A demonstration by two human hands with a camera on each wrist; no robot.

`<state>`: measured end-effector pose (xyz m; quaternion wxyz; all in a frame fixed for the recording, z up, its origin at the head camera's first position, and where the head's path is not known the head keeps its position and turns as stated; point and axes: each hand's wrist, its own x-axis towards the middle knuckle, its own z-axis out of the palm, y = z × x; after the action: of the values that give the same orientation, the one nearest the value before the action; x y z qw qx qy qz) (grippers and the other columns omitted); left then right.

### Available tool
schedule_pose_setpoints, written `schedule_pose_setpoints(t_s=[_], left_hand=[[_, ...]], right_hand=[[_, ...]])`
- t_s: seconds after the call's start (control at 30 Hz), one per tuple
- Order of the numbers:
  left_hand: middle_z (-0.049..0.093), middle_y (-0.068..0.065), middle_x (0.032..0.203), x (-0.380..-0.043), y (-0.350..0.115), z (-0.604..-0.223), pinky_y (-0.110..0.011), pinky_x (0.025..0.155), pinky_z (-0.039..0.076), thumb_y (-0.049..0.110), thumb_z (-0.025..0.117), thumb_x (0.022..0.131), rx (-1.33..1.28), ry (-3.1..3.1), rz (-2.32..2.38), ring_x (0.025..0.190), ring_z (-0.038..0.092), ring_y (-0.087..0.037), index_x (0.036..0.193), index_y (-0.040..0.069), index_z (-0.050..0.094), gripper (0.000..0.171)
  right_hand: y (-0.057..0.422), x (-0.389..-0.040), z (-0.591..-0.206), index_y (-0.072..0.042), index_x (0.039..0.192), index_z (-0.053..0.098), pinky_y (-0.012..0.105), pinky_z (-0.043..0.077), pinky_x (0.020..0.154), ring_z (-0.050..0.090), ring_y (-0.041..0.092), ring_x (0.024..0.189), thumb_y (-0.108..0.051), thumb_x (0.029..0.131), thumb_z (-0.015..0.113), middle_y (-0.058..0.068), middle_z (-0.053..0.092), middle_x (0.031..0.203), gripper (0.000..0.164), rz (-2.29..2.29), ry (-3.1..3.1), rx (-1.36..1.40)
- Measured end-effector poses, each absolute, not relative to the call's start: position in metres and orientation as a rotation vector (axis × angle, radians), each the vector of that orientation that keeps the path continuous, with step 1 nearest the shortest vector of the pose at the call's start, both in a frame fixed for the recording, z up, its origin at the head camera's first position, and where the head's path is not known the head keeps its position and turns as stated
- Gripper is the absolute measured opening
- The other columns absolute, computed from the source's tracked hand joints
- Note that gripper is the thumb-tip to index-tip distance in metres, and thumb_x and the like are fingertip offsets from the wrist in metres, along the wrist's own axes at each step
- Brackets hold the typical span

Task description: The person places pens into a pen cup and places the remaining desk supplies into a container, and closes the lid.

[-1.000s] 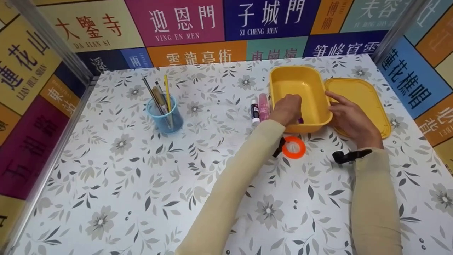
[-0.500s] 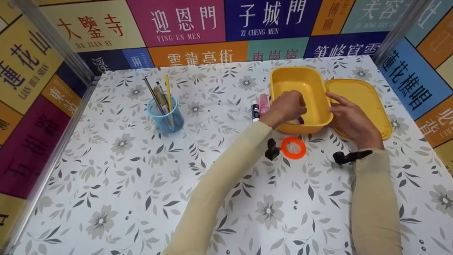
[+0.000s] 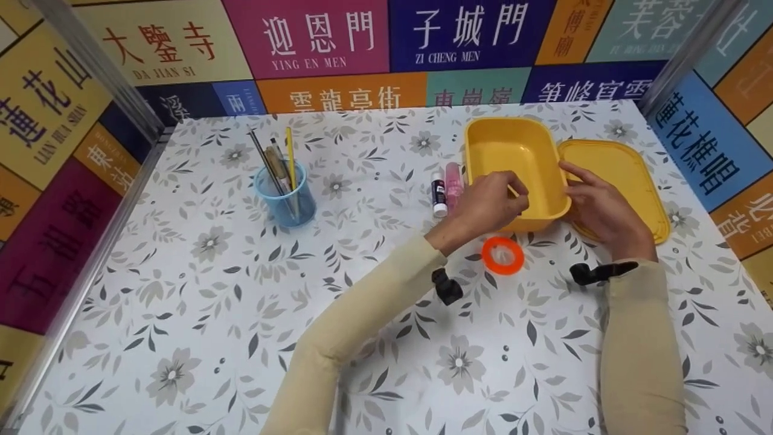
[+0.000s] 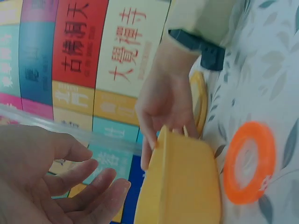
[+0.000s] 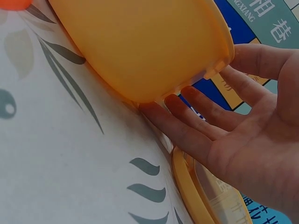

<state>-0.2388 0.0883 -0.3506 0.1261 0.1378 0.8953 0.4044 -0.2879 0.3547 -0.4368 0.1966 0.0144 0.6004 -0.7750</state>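
A yellow plastic box (image 3: 519,145) stands at the table's back right. My left hand (image 3: 492,202) is over its near left rim, with fingers loosely bent. In the left wrist view that hand (image 4: 70,177) holds nothing and is apart from the box wall (image 4: 187,182). My right hand (image 3: 610,211) rests against the box's right side. The right wrist view shows its fingertips (image 5: 175,105) touching the side beneath the rim, the thumb near the rim. The near inside corner of the box is hidden behind my left hand.
A yellow lid (image 3: 628,175) lies right of the box. A glue stick (image 3: 439,196) and a pink tube (image 3: 453,181) lie at its left. An orange tape ring (image 3: 513,266) is in front. A blue cup (image 3: 287,202) with pencils and brushes stands further left.
My left hand has risen out of the box and drawn back toward its near left rim, its fingers loosening. The right hand stays at the box's side.
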Motion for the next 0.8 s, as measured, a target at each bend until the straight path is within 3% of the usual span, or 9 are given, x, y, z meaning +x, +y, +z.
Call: schedule_pose_setpoints(t_s=[0.17, 0.43, 0.53, 0.67, 0.8], left_hand=[[0.072, 0.004, 0.104, -0.223, 0.082, -0.359, -0.011, 0.074, 0.054, 0.019, 0.065, 0.097, 0.493, 2.623, 1.181, 0.084, 0.064, -0.006, 0.114, 0.015, 0.072, 0.019], [0.068, 0.003, 0.090, -0.213, 0.071, -0.379, -0.011, 0.065, 0.050, 0.020, 0.069, 0.094, 0.513, 2.611, 1.132, 0.076, 0.060, -0.008, 0.102, 0.012, 0.075, 0.012], [0.066, 0.002, 0.082, -0.214, 0.068, -0.391, -0.016, 0.057, 0.046, 0.019, 0.071, 0.092, 0.481, 2.649, 1.060, 0.070, 0.057, -0.010, 0.100, 0.011, 0.072, 0.011], [0.067, 0.005, 0.088, -0.215, 0.067, -0.405, -0.018, 0.058, 0.046, 0.017, 0.074, 0.089, 0.362, 2.658, 0.975, 0.072, 0.059, -0.010, 0.105, 0.015, 0.067, 0.018], [0.067, 0.005, 0.092, -0.215, 0.070, -0.414, -0.020, 0.059, 0.050, 0.020, 0.074, 0.089, 0.246, 2.612, 0.957, 0.073, 0.061, -0.012, 0.107, 0.017, 0.067, 0.019]], right_hand=[[0.355, -0.286, -0.438, -0.024, 0.156, 0.037, 0.031, 0.058, 0.094, 0.066, 0.018, 0.114, -0.011, 0.103, 0.053, -0.001, 0.063, 0.134, 0.057, -2.156, 1.701, 0.061], [0.357, -0.286, -0.435, -0.026, 0.156, 0.036, 0.033, 0.057, 0.098, 0.061, 0.019, 0.125, -0.011, 0.103, 0.053, 0.008, 0.040, 0.158, 0.057, -2.160, 1.662, 0.066], [0.356, -0.287, -0.437, -0.025, 0.156, 0.035, 0.032, 0.057, 0.097, 0.061, 0.020, 0.123, -0.011, 0.103, 0.053, 0.010, 0.046, 0.153, 0.058, -2.167, 1.682, 0.046], [0.354, -0.289, -0.440, -0.023, 0.156, 0.035, 0.029, 0.058, 0.094, 0.063, 0.018, 0.118, -0.010, 0.102, 0.054, 0.004, 0.056, 0.142, 0.058, -2.181, 1.717, 0.043], [0.354, -0.289, -0.440, -0.024, 0.156, 0.037, 0.028, 0.057, 0.095, 0.060, 0.018, 0.123, -0.011, 0.102, 0.056, 0.007, 0.050, 0.149, 0.059, -2.185, 1.716, 0.054]])
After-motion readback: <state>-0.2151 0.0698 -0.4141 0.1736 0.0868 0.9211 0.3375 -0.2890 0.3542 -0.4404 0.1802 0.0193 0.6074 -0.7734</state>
